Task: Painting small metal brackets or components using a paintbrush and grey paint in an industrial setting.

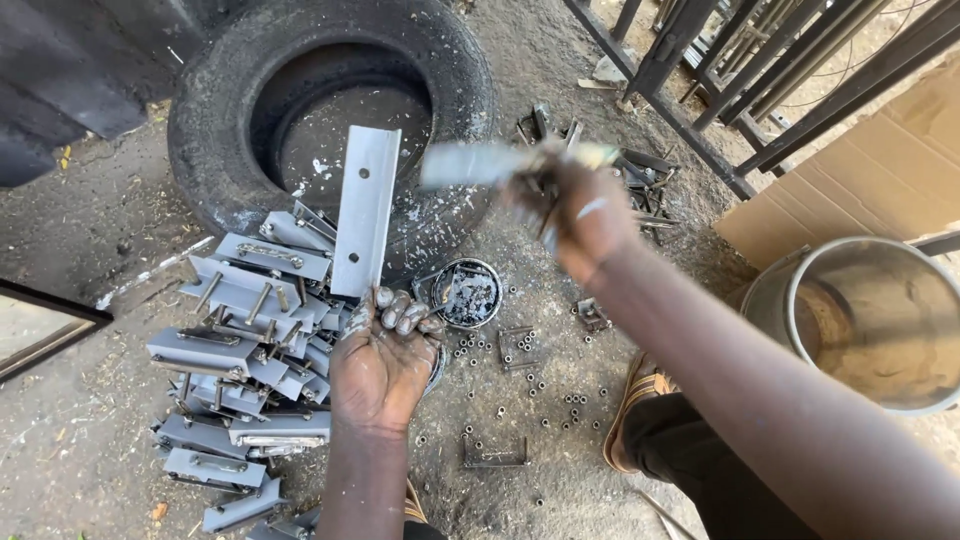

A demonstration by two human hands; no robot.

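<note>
My left hand (385,355) grips the lower end of a grey painted metal angle piece (365,205) and holds it upright over the ground. My right hand (570,210) is raised beside it and closed on a paintbrush (480,163), which is blurred by motion and points left toward the angle piece. A small round tin of grey paint (467,293) sits on the ground just right of my left hand.
A pile of grey painted metal brackets (245,350) lies at left. An old tyre (330,100) is behind it. Small nuts and bolts (530,375) scatter the dirt. A metal bucket (870,320), cardboard (870,180) and a steel frame (740,90) stand at right.
</note>
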